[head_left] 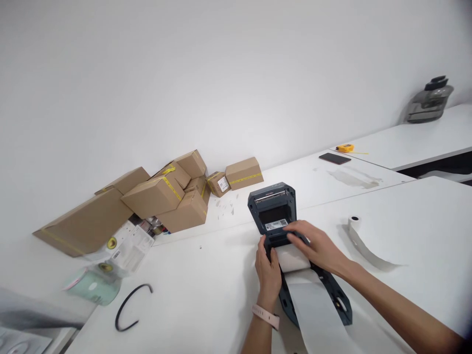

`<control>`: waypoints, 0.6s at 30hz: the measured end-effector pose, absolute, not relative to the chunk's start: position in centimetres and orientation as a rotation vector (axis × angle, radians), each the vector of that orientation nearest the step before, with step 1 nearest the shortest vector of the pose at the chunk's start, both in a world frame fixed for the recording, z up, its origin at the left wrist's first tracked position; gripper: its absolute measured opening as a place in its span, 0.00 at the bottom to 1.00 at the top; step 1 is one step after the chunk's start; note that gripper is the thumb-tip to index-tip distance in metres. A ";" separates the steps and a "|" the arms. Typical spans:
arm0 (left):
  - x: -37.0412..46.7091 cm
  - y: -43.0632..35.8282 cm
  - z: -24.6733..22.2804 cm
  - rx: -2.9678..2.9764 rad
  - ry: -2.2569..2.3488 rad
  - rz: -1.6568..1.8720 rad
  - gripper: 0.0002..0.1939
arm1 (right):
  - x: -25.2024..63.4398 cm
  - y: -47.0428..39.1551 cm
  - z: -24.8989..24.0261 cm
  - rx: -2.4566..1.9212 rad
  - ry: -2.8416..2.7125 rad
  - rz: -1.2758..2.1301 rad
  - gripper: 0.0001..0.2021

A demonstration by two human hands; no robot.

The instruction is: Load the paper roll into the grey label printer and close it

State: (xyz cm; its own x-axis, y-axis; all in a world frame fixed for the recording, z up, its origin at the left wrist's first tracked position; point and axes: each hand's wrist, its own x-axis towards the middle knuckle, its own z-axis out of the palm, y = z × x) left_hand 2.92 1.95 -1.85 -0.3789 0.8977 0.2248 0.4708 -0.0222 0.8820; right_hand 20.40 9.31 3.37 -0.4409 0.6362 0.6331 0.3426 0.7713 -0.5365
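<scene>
A dark label printer [272,204] stands on the white table with its lid raised. Inside its base sits a white label roll [294,259], and a long paper strip [319,307] runs from it toward me. My left hand [268,270], with a pink band on the wrist, grips the printer's left side beside the roll. From the right, my right hand [313,244] reaches over the base; its fingers hold the printer near the hinge and the roll's right end. The fingertips of both hands are partly hidden inside the printer.
A small paper roll [354,222] with a loose tail lies to the right. Cardboard boxes [162,194] are piled along the wall. A black curved cable [123,307], a mint-green container [94,286], a phone [334,158], a yellow tape measure [345,147] and a bottle [429,103] surround the work area.
</scene>
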 end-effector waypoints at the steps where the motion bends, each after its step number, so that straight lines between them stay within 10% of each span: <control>1: 2.9 2.0 -1.7 1.444 1.842 1.371 0.26 | 20.3 9.4 2.8 -0.768 -2.295 0.527 0.16; 7: 2.5 1.9 -1.2 1.493 1.847 1.287 0.35 | 17.7 12.1 2.9 -0.849 -2.947 0.716 0.39; 18: 2.4 1.9 -2.9 1.259 1.734 1.395 0.38 | 21.5 11.6 9.3 -0.603 -2.894 0.955 0.48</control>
State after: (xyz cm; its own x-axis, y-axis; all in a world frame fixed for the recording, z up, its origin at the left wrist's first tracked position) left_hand 2.41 1.88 -2.94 -0.3892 0.9136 0.1180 0.3111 0.0098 0.9503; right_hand 21.46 11.56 9.35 -0.9241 0.3721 -0.0869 0.3508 0.7358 -0.5793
